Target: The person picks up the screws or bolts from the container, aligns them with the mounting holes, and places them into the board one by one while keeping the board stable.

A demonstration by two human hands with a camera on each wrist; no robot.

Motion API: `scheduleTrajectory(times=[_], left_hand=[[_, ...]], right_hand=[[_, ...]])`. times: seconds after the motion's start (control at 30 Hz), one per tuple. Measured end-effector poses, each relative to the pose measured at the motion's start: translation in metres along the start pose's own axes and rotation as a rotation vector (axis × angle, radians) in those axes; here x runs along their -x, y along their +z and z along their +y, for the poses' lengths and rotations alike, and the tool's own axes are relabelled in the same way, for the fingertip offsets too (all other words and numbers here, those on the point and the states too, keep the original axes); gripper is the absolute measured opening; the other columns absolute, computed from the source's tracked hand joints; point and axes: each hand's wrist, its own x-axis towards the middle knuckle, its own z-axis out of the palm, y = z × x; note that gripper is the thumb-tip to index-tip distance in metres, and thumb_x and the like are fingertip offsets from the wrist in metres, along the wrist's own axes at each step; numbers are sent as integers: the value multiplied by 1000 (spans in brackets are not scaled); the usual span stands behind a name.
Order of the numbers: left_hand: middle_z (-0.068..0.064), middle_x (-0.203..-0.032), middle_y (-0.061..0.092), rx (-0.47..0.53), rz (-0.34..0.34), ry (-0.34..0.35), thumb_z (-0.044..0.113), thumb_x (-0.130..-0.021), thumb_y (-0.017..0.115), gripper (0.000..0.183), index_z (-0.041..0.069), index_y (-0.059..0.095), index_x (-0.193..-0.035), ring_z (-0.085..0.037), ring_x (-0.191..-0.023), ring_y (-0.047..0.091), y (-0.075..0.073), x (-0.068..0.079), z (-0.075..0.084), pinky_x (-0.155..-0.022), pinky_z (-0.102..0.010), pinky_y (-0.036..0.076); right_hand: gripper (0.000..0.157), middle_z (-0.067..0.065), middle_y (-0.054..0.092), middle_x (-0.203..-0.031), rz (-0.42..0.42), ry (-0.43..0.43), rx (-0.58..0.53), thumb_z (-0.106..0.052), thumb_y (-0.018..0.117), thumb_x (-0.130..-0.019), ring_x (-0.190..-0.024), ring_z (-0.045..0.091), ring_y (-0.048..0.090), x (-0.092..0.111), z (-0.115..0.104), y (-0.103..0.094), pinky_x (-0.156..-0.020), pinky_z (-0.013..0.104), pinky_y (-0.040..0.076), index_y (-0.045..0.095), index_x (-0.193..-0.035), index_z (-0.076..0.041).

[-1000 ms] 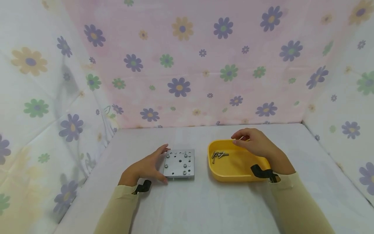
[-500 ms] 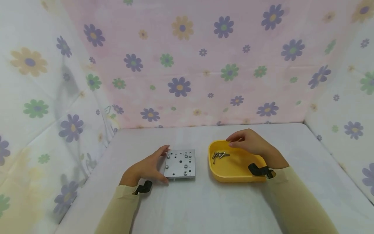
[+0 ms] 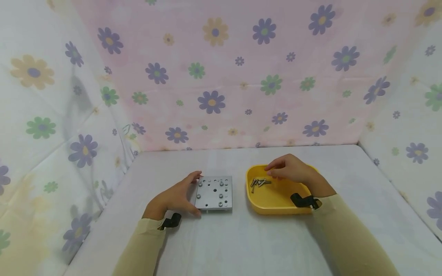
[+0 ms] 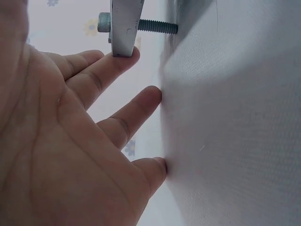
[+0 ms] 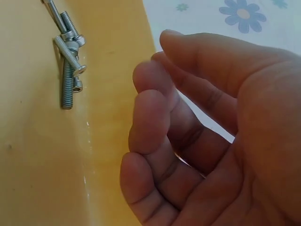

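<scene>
In the head view a square silver metal plate (image 3: pixel 210 194) with holes stands on the table, several socket-head bolts set in it. My left hand (image 3: pixel 172 197) holds the plate at its left side, thumb at the near edge and fingers toward the far edge. The left wrist view shows a fingertip against the plate's edge, and a threaded bolt (image 4: pixel 159 26) sticking out of its underside toward the table. Over a yellow tray (image 3: pixel 276 211) is my right hand (image 3: pixel 293 168), fingers loosely bent with nothing between them. Loose screws (image 5: pixel 70 61) of different lengths lie in the tray, beyond the fingertips.
A white cloth (image 3: pixel 221 245) covers the table. The tray stands to the right of the plate, with a gap between them. Flower-patterned fabric (image 3: pixel 235 88) encloses the back and both sides.
My right hand has moved left and slightly down over the tray, toward the loose screws. The left hand stays at the plate, which sits slightly further right in the head view.
</scene>
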Motion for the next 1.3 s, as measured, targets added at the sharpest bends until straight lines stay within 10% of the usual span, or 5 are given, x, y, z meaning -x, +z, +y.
scheduleTrajectory(times=[0.3, 1.3], left_hand=[[0, -165, 37, -5, 4, 0, 36, -51, 103, 140, 23, 21, -164, -26, -153, 34, 0, 0, 1, -124, -55, 26], [-1, -162, 40, -2, 30, -4, 45, -45, 105, 143, 23, 26, -163, -27, -151, 37, 2, -3, -6, -123, -57, 28]], right_hand=[[37, 18, 75, -89, -79, 62, -16, -29, 76, -95, -65, 19, 55, -4, 4, 3, -59, 25, 43, 74, -127, -11], [22, 3, 76, -103, -126, 96, 117, -19, 81, -89, -76, 16, 60, -18, 8, 16, -66, 27, 49, 82, -111, -12]])
